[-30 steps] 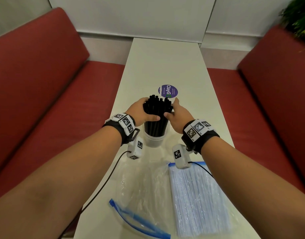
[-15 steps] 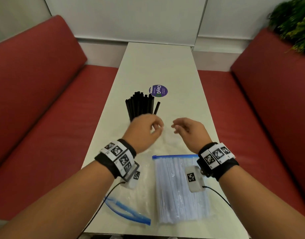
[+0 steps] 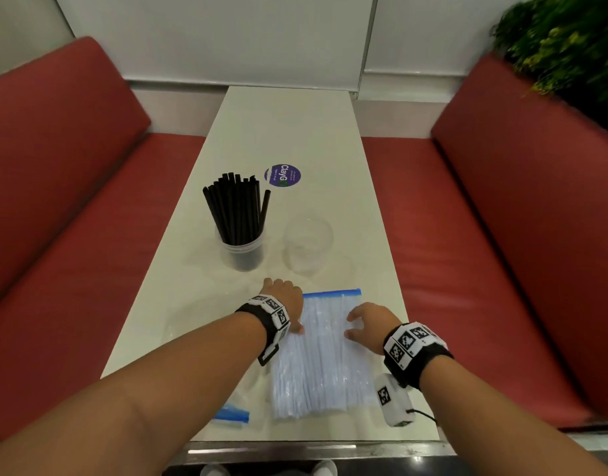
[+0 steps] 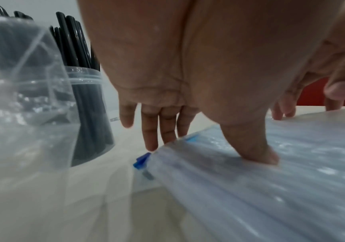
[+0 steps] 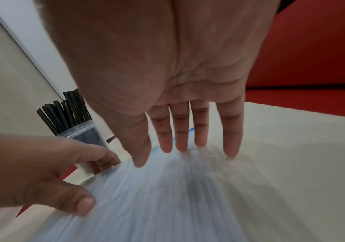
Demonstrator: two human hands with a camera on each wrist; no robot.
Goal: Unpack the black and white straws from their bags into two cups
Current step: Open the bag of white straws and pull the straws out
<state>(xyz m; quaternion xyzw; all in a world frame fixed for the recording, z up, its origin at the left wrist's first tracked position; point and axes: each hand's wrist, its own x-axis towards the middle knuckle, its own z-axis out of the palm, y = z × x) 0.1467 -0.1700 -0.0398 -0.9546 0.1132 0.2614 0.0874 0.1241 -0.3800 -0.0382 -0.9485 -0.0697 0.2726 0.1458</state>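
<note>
The black straws (image 3: 239, 209) stand bunched in a clear cup (image 3: 243, 257) on the left of the table; they also show in the left wrist view (image 4: 72, 49). A second clear cup (image 3: 307, 245), empty, stands right of it. The zip bag of white straws (image 3: 325, 359) lies flat near me, its blue zip (image 3: 331, 293) at the far end. My left hand (image 3: 284, 302) is at the bag's far left corner, thumb (image 4: 256, 153) pressing on top, fingertips (image 4: 151, 144) down beside its edge. My right hand (image 3: 366, 324) is over the bag's right side, fingers (image 5: 180, 135) straight and spread.
An empty clear bag with a blue zip (image 3: 232, 415) lies under my left forearm. A round purple sticker (image 3: 282, 175) is on the white table (image 3: 289, 132) beyond the cups. Red bench seats (image 3: 72, 252) flank the table; a plant (image 3: 567, 39) is at the back right.
Both hands let go of the black straws in the cup and drew back toward me. They now come down on the bag of white straws.
</note>
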